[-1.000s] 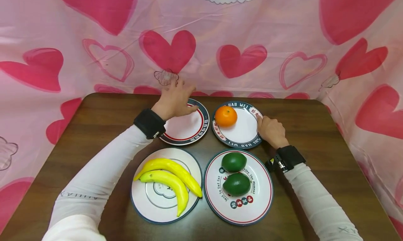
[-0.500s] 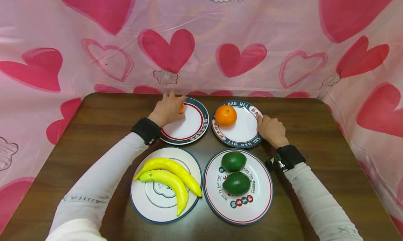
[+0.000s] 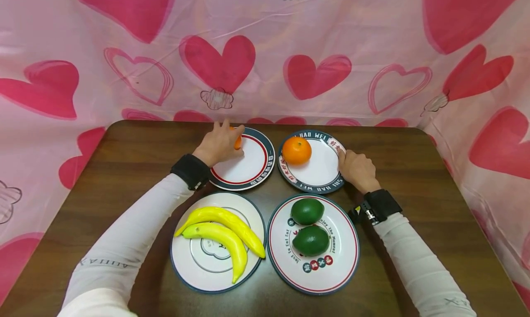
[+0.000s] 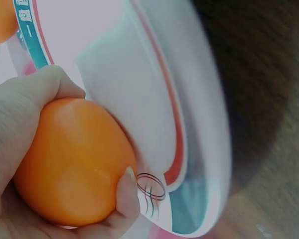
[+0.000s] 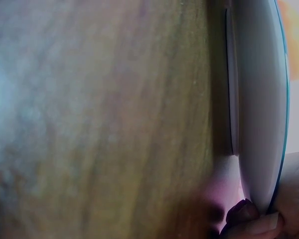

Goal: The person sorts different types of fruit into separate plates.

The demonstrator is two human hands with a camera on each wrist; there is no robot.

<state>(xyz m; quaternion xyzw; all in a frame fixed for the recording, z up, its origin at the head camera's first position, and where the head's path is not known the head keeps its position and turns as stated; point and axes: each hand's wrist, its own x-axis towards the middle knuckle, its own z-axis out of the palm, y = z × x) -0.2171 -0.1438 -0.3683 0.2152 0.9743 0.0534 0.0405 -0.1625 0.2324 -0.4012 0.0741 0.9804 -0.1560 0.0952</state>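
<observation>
My left hand grips an orange at the left side of the back left plate. From the head view, only a sliver of this fruit shows past the fingers; the left wrist view shows thumb and fingers wrapped round it. At the right rim of the back right plate, my right hand pinches the edge. The right wrist view catches that plate's pale underside from the side, with fingertips on the rim. Another orange lies on the left part of this plate.
Two yellow bananas lie on the front left plate. Two dark green oval fruits sit on the front right plate. All stand on a brown wooden table, with a pink heart-patterned cloth hanging behind.
My left hand has moved down and slightly left from above the back left plate, closing round the orange there. My right hand has stayed at its plate's rim.
</observation>
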